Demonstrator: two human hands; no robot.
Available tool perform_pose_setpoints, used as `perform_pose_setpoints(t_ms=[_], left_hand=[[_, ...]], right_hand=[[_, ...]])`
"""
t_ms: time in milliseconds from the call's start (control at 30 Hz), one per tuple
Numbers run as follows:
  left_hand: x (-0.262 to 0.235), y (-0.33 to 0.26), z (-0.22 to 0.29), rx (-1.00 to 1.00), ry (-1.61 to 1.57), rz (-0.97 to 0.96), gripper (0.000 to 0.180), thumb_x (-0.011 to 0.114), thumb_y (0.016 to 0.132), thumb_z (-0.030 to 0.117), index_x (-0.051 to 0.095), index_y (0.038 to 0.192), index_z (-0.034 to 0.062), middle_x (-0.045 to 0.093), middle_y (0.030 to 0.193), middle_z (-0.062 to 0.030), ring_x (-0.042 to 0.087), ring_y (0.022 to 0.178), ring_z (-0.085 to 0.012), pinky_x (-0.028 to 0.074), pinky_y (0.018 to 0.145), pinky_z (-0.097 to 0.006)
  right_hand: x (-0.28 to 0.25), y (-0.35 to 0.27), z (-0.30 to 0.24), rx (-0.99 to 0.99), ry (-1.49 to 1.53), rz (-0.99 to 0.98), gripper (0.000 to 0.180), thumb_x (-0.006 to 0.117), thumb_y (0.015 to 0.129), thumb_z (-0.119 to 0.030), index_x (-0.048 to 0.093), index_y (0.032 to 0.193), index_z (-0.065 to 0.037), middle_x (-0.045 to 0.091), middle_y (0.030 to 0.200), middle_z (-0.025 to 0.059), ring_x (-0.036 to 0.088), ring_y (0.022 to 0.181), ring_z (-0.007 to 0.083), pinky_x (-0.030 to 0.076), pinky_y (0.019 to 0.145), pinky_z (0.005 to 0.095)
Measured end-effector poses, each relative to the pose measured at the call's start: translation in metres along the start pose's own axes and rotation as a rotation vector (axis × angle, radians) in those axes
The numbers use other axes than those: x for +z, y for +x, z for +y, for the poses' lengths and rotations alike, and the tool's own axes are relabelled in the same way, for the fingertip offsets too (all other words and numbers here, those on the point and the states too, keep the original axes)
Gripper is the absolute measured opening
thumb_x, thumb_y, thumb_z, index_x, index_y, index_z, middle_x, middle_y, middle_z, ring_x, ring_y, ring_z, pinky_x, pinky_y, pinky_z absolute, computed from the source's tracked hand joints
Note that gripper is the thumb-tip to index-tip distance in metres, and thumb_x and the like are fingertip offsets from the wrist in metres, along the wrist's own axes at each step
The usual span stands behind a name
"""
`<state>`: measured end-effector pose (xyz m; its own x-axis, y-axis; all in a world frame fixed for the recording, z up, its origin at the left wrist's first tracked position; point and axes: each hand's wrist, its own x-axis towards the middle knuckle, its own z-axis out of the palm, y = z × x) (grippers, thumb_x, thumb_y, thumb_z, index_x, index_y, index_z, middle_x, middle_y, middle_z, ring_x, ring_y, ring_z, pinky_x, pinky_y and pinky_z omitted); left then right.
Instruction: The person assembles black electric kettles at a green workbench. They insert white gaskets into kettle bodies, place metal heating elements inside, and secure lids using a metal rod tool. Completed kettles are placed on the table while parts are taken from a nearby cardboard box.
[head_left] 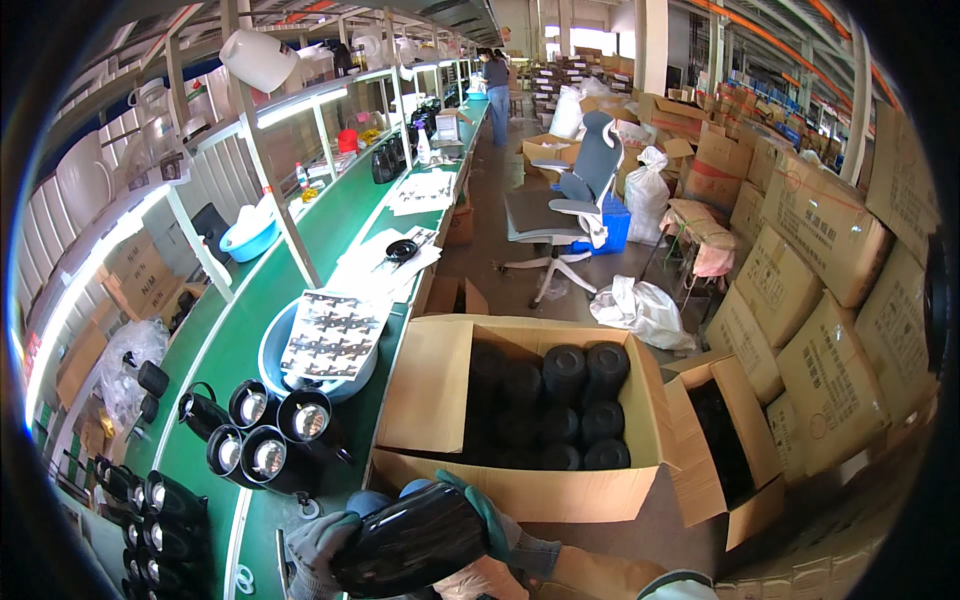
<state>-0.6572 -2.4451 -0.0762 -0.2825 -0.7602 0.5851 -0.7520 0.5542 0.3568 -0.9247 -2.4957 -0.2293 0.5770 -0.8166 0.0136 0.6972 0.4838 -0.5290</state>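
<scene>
A glossy black cylindrical shell (410, 540) lies tilted across the lower middle, between my two gloved hands. My left hand (322, 548), in a grey glove, is closed round its left end. At its right end, my right hand (488, 512), in a grey and green glove, grips the side with fingers over the top edge. On the green bench (265, 510) to the left, several black jugs (268, 455) with shiny metal insides stand grouped. A small white ring (308, 508) lies beside them, close to my left hand.
An open carton (520, 495) of black cylinders stands right of the bench, with a smaller open carton (725, 440) beyond. A printed sheet (335, 335) covers a blue basin (272, 350). More jugs (165, 530) sit lower left. Stacked cartons (825, 370) line the right; a chair (560, 205) stands behind.
</scene>
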Motion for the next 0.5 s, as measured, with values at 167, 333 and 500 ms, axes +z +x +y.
perform_pose_setpoints(t_ms=[167, 333, 500], left_hand=[[0.026, -0.053, -0.042, -0.449, -0.315, 0.138, 0.044, 0.063, 0.095, 0.042, 0.069, 0.107, 0.001, 0.073, 0.097, -0.0091, 0.07, 0.088, -0.0195, 0.057, 0.083, -0.037], [0.057, -0.077, -0.05, -0.796, -0.998, 0.025, 0.052, 0.059, 0.097, 0.049, 0.068, 0.107, -0.0009, 0.072, 0.096, -0.0083, 0.069, 0.089, -0.0184, 0.056, 0.083, -0.035], [0.033, -0.105, -0.05, -0.839, -1.172, 0.238, 0.06, 0.055, 0.1, 0.056, 0.066, 0.107, -0.0028, 0.071, 0.096, -0.0074, 0.067, 0.09, -0.0172, 0.055, 0.083, -0.033]], right_hand=[[0.074, -0.015, -0.035, -0.322, -0.745, -0.05, 0.078, 0.049, 0.107, -0.049, 0.018, 0.166, -0.008, 0.014, 0.173, 0.0174, 0.018, 0.159, 0.0341, 0.019, 0.128, 0.0439], [0.097, -0.016, -0.051, -0.785, -1.145, -0.3, 0.082, 0.044, 0.104, -0.06, 0.023, 0.166, -0.011, 0.011, 0.173, 0.0215, 0.012, 0.16, 0.0399, 0.011, 0.127, 0.0552], [0.104, -0.011, -0.018, -0.585, -0.938, -0.203, 0.078, 0.044, 0.104, -0.056, 0.028, 0.164, -0.008, 0.016, 0.171, 0.0227, 0.016, 0.157, 0.0427, 0.012, 0.127, 0.053]])
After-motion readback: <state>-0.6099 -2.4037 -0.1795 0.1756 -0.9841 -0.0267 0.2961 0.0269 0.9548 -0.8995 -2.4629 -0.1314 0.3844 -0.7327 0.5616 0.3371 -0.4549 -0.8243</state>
